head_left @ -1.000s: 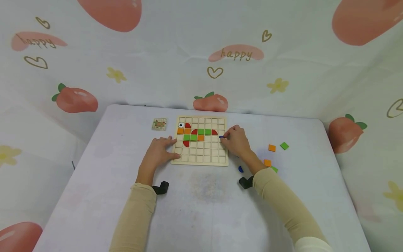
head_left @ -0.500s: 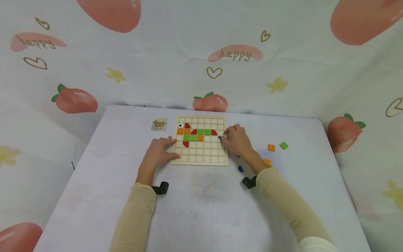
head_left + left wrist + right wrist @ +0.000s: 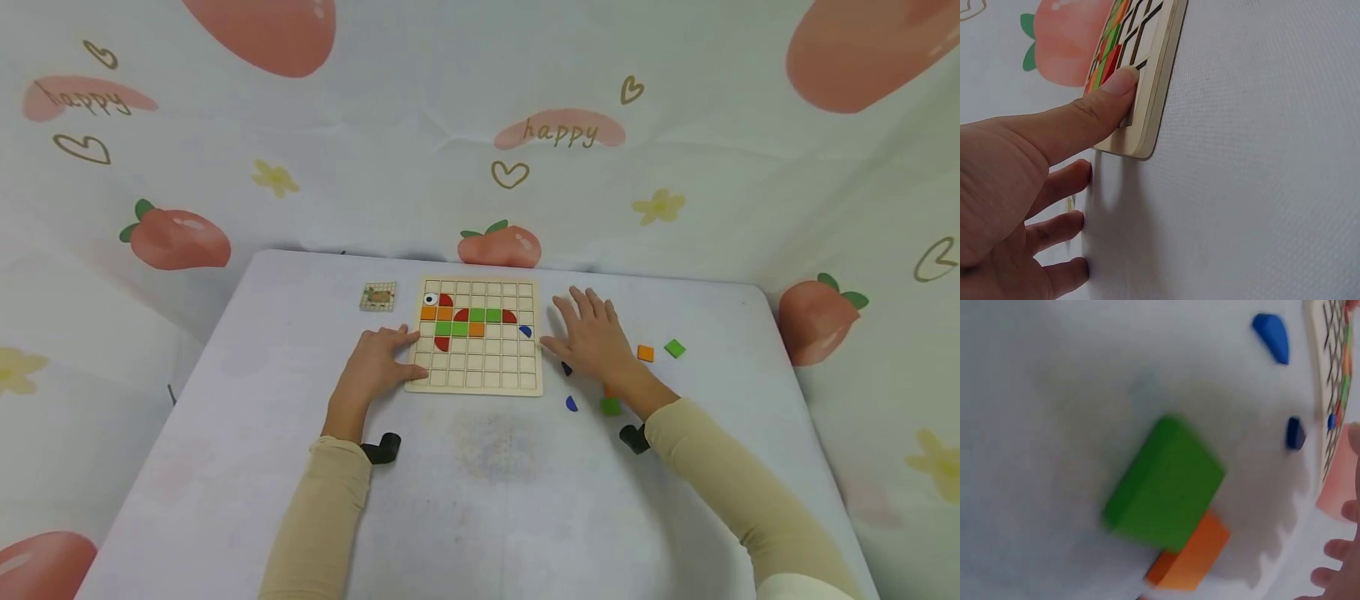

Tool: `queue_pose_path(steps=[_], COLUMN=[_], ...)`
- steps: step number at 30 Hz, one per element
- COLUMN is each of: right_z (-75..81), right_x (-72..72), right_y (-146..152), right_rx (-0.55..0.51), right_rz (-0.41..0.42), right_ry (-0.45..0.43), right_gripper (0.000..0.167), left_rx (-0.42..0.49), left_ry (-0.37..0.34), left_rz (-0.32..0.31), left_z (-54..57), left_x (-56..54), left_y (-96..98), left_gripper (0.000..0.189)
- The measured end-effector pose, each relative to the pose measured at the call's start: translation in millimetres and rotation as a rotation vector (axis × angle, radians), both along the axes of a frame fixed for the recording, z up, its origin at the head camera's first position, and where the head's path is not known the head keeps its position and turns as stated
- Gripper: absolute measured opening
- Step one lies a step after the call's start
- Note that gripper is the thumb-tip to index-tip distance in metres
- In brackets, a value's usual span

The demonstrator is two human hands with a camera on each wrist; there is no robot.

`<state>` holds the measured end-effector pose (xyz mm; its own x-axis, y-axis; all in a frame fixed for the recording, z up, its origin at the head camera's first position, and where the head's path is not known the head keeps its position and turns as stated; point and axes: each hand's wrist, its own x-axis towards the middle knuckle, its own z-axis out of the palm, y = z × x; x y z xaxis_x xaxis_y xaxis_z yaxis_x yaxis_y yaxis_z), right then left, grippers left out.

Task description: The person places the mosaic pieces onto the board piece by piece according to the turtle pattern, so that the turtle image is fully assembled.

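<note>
A wooden grid board (image 3: 480,379) lies on the table with red, orange and green pieces and an eye tile (image 3: 431,299) set in its squares. My left hand (image 3: 372,367) is at the board's left edge; in the left wrist view its thumb (image 3: 1091,112) presses on the board's corner while the other fingers are spread beside it. A blue half-round piece (image 3: 525,332) sits tilted in a square near the right edge. Just right of the board is my right hand (image 3: 596,342), fingers spread and holding nothing. Under and beside it lie a dark blue piece (image 3: 1295,433) and another blue half-round (image 3: 572,403).
A small pattern card (image 3: 378,296) lies left of the board. At the right are an orange square (image 3: 646,353) and a green square (image 3: 675,348). Nearer the right wrist, a second green square (image 3: 1166,487) overlaps another orange square (image 3: 1194,556) in the right wrist view.
My right hand has let go of the blue half-round, leaving it on the board, and has moved right with its fingers spreading. The left hand has stayed in place.
</note>
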<state>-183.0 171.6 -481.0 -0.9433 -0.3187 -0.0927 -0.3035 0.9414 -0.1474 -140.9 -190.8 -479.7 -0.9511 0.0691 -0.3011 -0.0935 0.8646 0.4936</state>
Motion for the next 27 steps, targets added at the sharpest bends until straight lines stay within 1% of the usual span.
queue_pose_path(steps=[9,20,27], right_z=[-5.2,-9.4,-11.7], right_x=[6.4,22.8,27.4], right_y=[29.2,76.0,107.1], right_rx=[0.051,0.017,-0.015], right_rz=[0.002,-0.046,-0.057], right_ry=[-0.040,-0.090,-0.075], right_gripper=[0.083,0.086,0.084], left_rx=[0.003,0.002,-0.003], left_ry=[-0.005,0.001,0.003], left_rz=[-0.003,-0.010,-0.008], left_z=[0.8,-0.3,-0.7], left_x=[0.6,0.3,0.1], left_y=[-0.2,-0.1,-0.1], left_gripper=[0.080,0.079,0.080])
